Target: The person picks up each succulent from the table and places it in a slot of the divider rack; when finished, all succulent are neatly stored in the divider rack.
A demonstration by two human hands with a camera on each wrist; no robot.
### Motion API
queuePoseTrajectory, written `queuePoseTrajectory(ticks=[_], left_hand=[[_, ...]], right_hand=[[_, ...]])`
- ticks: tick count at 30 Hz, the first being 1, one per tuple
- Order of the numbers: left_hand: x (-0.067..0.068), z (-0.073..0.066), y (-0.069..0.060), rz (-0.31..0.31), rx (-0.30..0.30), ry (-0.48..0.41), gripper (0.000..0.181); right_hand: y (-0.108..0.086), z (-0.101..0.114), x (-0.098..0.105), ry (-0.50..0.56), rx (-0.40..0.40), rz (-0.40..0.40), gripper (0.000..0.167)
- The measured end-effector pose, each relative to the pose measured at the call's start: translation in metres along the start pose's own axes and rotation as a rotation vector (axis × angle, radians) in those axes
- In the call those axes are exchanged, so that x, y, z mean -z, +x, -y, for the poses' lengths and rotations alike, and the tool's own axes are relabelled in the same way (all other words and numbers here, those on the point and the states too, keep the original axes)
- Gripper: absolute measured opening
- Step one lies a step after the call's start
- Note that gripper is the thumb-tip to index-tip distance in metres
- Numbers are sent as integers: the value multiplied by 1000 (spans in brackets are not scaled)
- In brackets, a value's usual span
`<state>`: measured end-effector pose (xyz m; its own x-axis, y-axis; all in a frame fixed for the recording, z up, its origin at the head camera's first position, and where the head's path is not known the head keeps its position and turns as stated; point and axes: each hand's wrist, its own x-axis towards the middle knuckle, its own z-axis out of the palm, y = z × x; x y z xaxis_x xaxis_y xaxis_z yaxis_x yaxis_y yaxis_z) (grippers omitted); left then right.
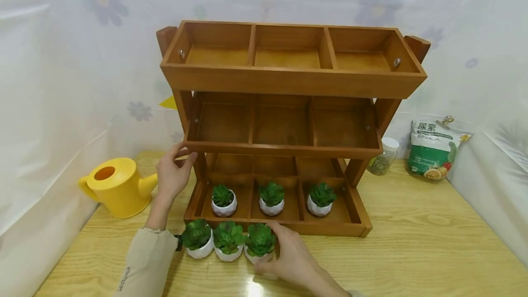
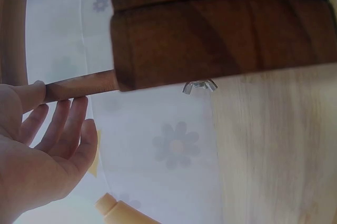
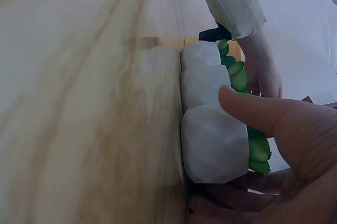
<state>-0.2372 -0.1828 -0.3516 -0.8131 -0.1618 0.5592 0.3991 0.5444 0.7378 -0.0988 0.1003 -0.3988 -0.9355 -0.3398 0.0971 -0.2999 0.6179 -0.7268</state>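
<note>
A three-tier wooden rack point(image 1: 294, 81) stands on the table. At its left side my left hand point(image 1: 173, 173) grips a wooden post below the middle tier; the left wrist view has the hand point(image 2: 47, 150) with thumb and fingertips on the narrow wooden post point(image 2: 81, 85). Three succulents in white pots line up before the rack: left point(image 1: 200, 251), middle point(image 1: 228, 255), right point(image 1: 257, 257). My right hand point(image 1: 293, 255) holds the right one, thumb at the front and fingers behind. In the right wrist view the hand point(image 3: 305, 145) curls round the nearest white pot point(image 3: 216, 145).
Three more potted succulents point(image 1: 224, 209), point(image 1: 271, 206), point(image 1: 319, 206) sit in the bottom tier's front compartments. A yellow watering can point(image 1: 123, 189) stands at the left. Behind the rack's right side are a lidded jar point(image 1: 381, 160) and a green-and-white bag point(image 1: 433, 150).
</note>
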Motion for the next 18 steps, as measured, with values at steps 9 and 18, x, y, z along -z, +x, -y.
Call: queuePoseTrajectory(ticks=[9,18], left_hand=[[1,1,0,7,11,-15,36],[0,1,0,13,8,-19,36]], right_hand=[[1,0,0,8,-22,24,64],[0,2,1,54,-36,17,57]])
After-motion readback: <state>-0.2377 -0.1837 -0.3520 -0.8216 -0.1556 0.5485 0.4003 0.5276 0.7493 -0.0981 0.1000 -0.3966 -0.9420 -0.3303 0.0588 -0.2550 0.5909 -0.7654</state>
